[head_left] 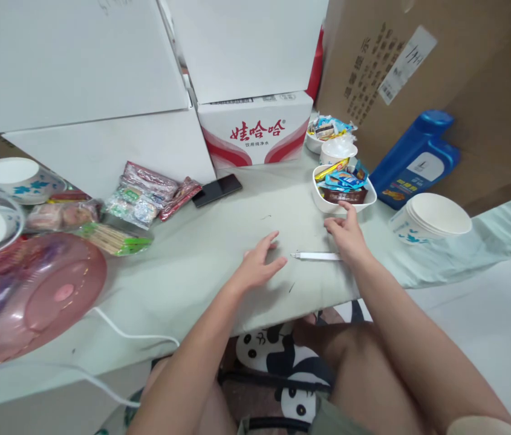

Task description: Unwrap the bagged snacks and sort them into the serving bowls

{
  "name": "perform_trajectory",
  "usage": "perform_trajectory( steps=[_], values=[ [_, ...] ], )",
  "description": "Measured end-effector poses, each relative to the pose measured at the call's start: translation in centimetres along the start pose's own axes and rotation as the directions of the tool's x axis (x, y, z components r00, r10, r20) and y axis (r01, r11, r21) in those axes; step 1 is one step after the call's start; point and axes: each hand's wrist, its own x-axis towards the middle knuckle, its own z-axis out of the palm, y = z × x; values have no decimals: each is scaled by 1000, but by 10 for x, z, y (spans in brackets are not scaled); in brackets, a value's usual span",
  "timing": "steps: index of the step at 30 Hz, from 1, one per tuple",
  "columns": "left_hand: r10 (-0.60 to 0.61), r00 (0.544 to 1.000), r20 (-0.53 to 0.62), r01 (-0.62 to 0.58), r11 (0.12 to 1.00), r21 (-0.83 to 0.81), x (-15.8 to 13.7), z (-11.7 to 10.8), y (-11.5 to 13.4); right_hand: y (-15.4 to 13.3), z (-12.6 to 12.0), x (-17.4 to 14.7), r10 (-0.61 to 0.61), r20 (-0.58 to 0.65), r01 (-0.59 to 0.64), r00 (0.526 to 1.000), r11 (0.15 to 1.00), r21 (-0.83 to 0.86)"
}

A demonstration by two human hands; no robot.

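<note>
Slim white pen (317, 256), pointed tip leftward, lies between left hand (260, 263) and right hand (348, 237); both empty, fingers loosely spread.

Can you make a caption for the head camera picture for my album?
Bare left hand and right hand near a slim white pen-like tool and a bowl of wrapped packets.

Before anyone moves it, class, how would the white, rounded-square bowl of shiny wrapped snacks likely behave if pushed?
The white bowl probably keeps its shape, as its smooth walls look rigid. Low and broad, it would likelier slide than tip. The shiny wrapped snacks, heaped loosely to its rim, might shift or spill.
</note>
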Motion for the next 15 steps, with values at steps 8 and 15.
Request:
perform_trajectory(
  steps=[8, 15],
  values=[
    [26, 1000, -6, -25, 999, 28, -2, 1, 2, -20, 19, 66, 73, -42, -78, 996, 987, -143],
    [14, 999, 34, -17, 994, 111, -6, 2, 6, -32, 4, 109, 27, -35, -39, 999, 930, -365]
  ],
)
